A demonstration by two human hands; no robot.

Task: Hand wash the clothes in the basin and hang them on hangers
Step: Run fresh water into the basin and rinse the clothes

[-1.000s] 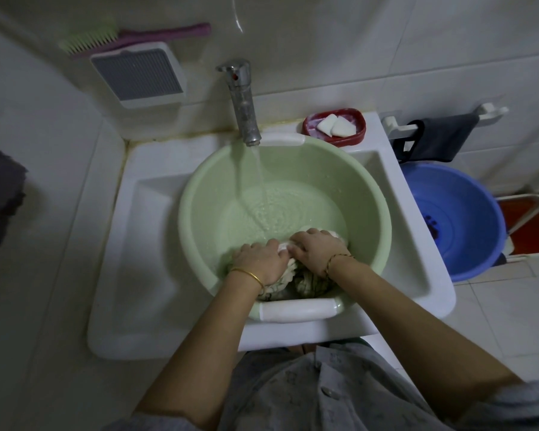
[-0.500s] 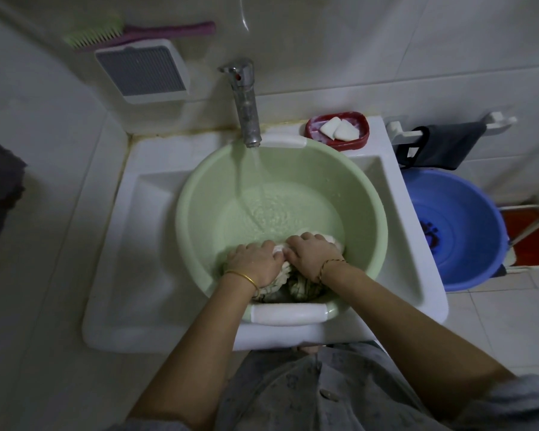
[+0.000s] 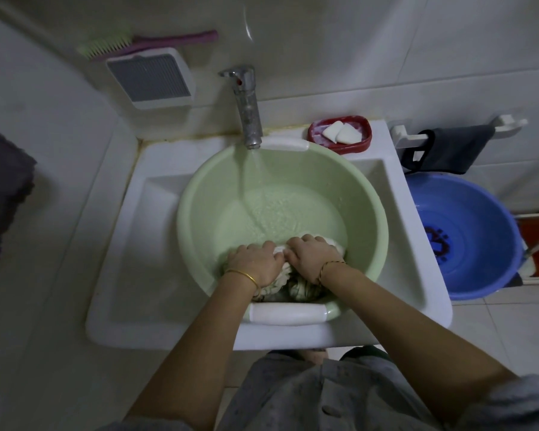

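Note:
A pale green basin (image 3: 199, 194) sits in a white sink (image 3: 131, 275) and holds shallow water. At its near side lies a bunched wet garment (image 3: 296, 286), light with darker folds. My left hand (image 3: 255, 262) and my right hand (image 3: 311, 255) press side by side on the garment, fingers closed into the cloth. Most of the garment is hidden under my hands. A metal tap (image 3: 246, 110) runs water into the far part of the basin.
A red soap dish (image 3: 339, 133) with two white soap pieces stands behind the basin on the right. A blue basin (image 3: 467, 234) sits on the floor right of the sink, under a dark cloth (image 3: 448, 149) on a rail. A brush (image 3: 143, 43) rests on a wall box.
My two hands have stayed gripped on the garment at the basin's near side, shifting only slightly. Water keeps running from the tap. The view has tilted a little.

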